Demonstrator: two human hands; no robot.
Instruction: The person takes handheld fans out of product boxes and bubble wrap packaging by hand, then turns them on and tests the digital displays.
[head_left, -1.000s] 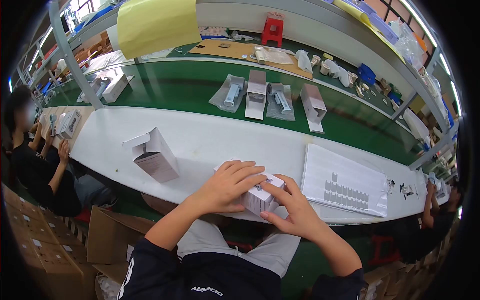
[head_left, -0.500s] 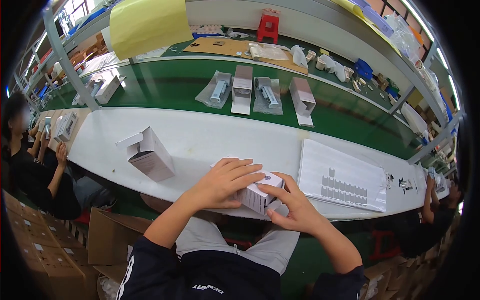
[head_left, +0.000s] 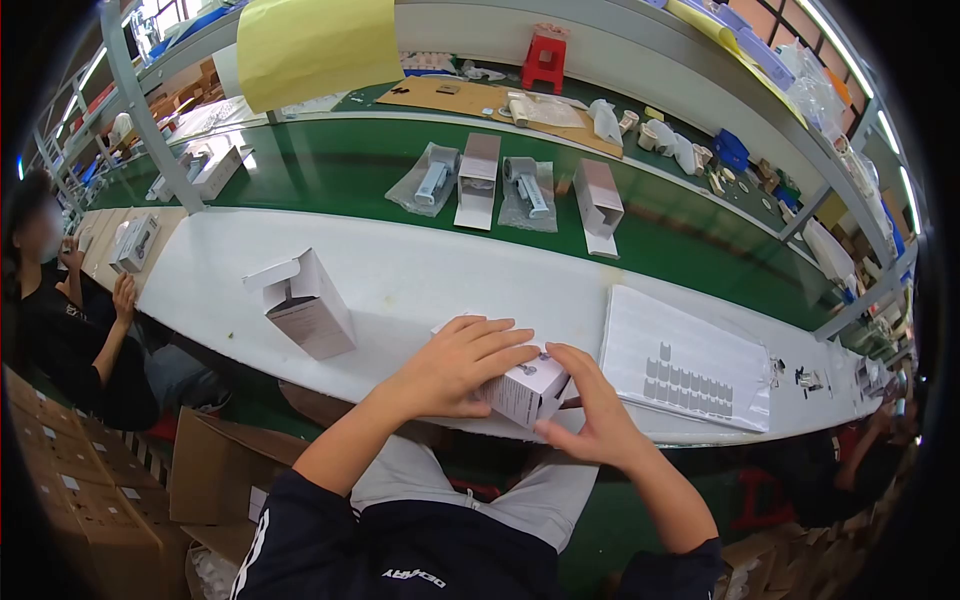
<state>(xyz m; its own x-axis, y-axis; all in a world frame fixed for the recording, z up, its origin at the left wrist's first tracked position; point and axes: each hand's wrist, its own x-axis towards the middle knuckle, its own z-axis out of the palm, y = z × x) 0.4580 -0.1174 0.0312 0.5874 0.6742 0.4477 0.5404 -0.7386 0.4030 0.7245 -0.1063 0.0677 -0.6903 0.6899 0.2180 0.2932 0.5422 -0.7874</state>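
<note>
A small white printed carton (head_left: 522, 392) lies on the white worktable near its front edge, between my hands. My left hand (head_left: 462, 368) lies across the carton's top with fingers stretched and thumb down its near side, holding it steady. My right hand (head_left: 598, 412) grips the carton's right end, index finger at the top edge and thumb low at the end flap. Part of that end is hidden by the fingers, so I cannot tell whether the flap is fully closed. Left of my hands stands another white carton (head_left: 312, 308), its top flap open.
On the green belt lie two open cartons (head_left: 479, 180) (head_left: 598, 205) and two bagged pale-blue devices (head_left: 433, 183) (head_left: 530, 188). A sheet stack with grey stickers (head_left: 690, 360) lies to my right. Co-workers sit at left (head_left: 75, 330) and right. Cardboard boxes (head_left: 225, 470) stand below left.
My right index finger has moved off the carton's top toward its right edge, with the thumb still at the end. The left co-worker's hand has risen. The view has shifted slightly.
</note>
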